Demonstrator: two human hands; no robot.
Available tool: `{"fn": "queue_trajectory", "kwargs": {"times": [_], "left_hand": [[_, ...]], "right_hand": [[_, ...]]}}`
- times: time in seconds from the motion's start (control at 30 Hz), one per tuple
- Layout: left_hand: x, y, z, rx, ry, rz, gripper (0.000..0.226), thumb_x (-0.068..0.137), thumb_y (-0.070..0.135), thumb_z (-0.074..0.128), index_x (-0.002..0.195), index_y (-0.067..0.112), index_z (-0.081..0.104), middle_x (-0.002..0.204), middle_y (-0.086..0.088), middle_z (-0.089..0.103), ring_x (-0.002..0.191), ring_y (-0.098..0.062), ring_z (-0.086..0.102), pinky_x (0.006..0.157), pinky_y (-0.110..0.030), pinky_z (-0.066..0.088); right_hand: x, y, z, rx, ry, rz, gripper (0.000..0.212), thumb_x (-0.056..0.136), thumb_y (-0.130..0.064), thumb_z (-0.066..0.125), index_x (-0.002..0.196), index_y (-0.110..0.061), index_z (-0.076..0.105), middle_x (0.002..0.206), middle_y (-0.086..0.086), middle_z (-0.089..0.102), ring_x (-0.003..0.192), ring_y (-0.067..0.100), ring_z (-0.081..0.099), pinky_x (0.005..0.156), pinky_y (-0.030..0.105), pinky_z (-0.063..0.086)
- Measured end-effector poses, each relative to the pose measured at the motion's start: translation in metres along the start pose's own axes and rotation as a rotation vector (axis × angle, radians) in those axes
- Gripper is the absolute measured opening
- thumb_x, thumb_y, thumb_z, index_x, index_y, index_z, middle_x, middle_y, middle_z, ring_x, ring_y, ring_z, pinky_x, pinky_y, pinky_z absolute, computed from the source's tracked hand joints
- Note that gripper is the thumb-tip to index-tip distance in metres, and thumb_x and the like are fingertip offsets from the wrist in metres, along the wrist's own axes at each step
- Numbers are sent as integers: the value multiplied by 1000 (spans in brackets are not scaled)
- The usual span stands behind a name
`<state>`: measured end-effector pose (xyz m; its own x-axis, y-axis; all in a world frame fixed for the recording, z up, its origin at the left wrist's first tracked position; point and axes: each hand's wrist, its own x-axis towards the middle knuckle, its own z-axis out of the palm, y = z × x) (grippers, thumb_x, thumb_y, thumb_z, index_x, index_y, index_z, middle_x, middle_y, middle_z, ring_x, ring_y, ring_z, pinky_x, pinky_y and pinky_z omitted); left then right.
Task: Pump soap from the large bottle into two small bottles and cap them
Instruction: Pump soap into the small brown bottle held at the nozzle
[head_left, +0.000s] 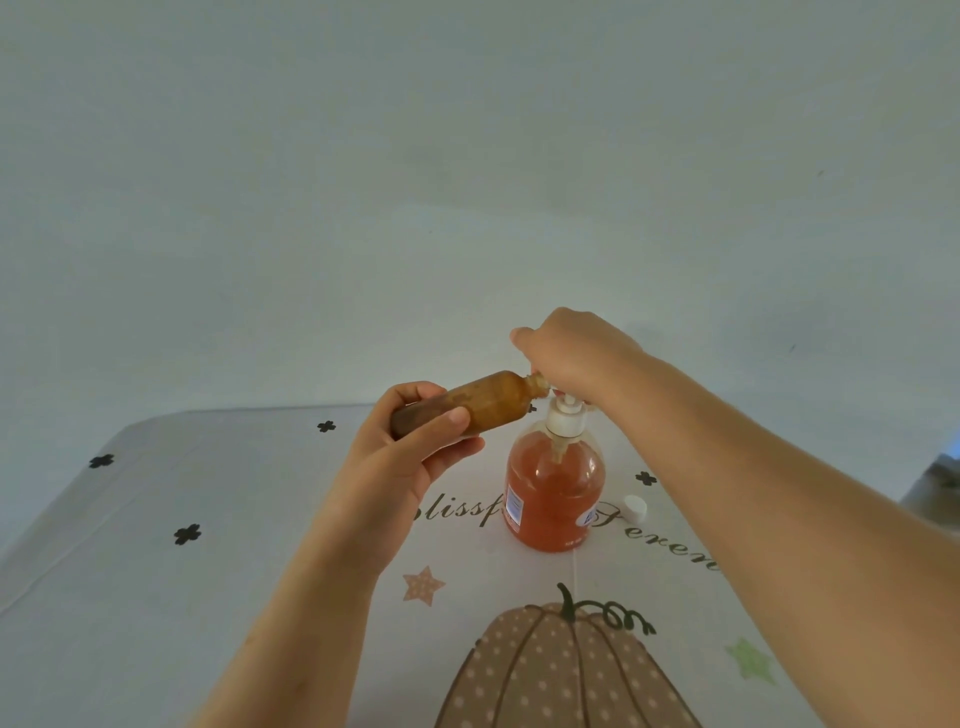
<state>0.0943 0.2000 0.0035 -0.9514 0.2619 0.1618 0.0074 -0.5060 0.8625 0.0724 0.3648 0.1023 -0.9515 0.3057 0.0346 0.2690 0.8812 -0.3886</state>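
Gripping a small amber plastic bottle (488, 400) sideways, the left hand (410, 457) holds its mouth by the white pump (563, 422), which the right hand (571, 353) clasps atop the large orange-soap bottle (556, 493).

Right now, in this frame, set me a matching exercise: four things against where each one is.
Things:
1 small bottle
2 large bottle
3 white cap
4 right hand

Places:
a lying on the tablecloth
b standing upright on the tablecloth
c on top of the pump
d held tilted in the left hand

Pairs: 1-d; 2-b; 3-a; 4-c
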Motion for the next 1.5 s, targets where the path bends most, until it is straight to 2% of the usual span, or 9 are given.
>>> {"fn": "queue_trajectory", "kwargs": {"times": [0.13, 0.37, 0.6, 0.73, 0.83, 0.93, 1.17, 1.33, 1.5], "left_hand": [[1, -1, 0, -5, 3, -8, 33, 73, 11, 73, 102, 7, 58, 101, -13, 69, 92, -27, 72, 85, -35, 58], [4, -3, -3, 12, 30, -32, 32, 71, 9, 74, 100, 7, 59, 96, -11, 70, 89, -27, 72, 82, -35, 59], [3, -5, -4, 29, 34, -41, 30, 71, 9, 73, 98, 7, 60, 96, -11, 70, 89, -27, 72, 82, -34, 59], [2, -4, -4, 29, 32, -34, 29, 71, 10, 74, 97, 9, 60, 97, -11, 70, 90, -27, 72, 82, -35, 58], [2, -2, -2, 32, 25, -23, 32, 71, 11, 74, 99, 8, 60, 98, -11, 70, 90, -27, 72, 83, -35, 58], [1, 0, 0, 34, 8, -2, 35, 73, 13, 74, 103, 7, 58, 101, -13, 70, 93, -29, 72, 86, -36, 58], [-1, 1, 0, 16, 6, -18, 30, 74, 14, 73, 100, 8, 59, 102, -16, 69, 90, -29, 71, 83, -36, 58], [0, -1, 0, 10, 6, -26, 31, 74, 14, 73, 101, 7, 59, 100, -15, 68, 89, -28, 70, 82, -35, 58], [1, -2, -1, 8, 2, -30, 30, 76, 13, 73, 102, 6, 59, 99, -14, 69, 89, -29, 70, 81, -35, 58]], "right_hand": [[1, 1, 1, 19, -6, -13, 38, 95, -33, 39, 66, -12, 52, 56, 1, 53, 54, 19, 49, 57, 27, 38], [10, 6, 12, 4, -33, -13, 37, 95, -35, 37, 79, -13, 63, 67, 2, 61, 61, 19, 52, 58, 28, 37], [4, 9, 12, -39, -83, -47, 25, 96, -20, 38, 86, -9, 58, 86, 9, 60, 73, 22, 52, 69, 32, 39], [4, 7, 10, -39, -66, -25, 29, 95, -23, 39, 72, -11, 50, 71, 5, 53, 62, 19, 47, 59, 28, 34], [5, 5, 8, -10, -9, 1, 32, 94, -30, 39, 71, -13, 53, 67, 3, 55, 58, 18, 48, 53, 27, 32], [3, 5, 3, -23, 64, -24, 36, 94, -34, 37, 68, -13, 51, 61, 1, 53, 55, 18, 47, 53, 27, 32], [2, 2, 3, -52, 78, -38, 35, 94, -33, 38, 67, -14, 50, 62, 2, 55, 56, 18, 49, 53, 27, 33], [3, 1, 2, -34, 23, -8, 35, 94, -32, 38, 66, -13, 50, 60, 2, 53, 56, 19, 48, 54, 27, 32], [6, 3, 4, -6, -6, -25, 34, 93, -33, 40, 75, -13, 61, 63, 1, 59, 59, 19, 52, 57, 27, 36]]}}
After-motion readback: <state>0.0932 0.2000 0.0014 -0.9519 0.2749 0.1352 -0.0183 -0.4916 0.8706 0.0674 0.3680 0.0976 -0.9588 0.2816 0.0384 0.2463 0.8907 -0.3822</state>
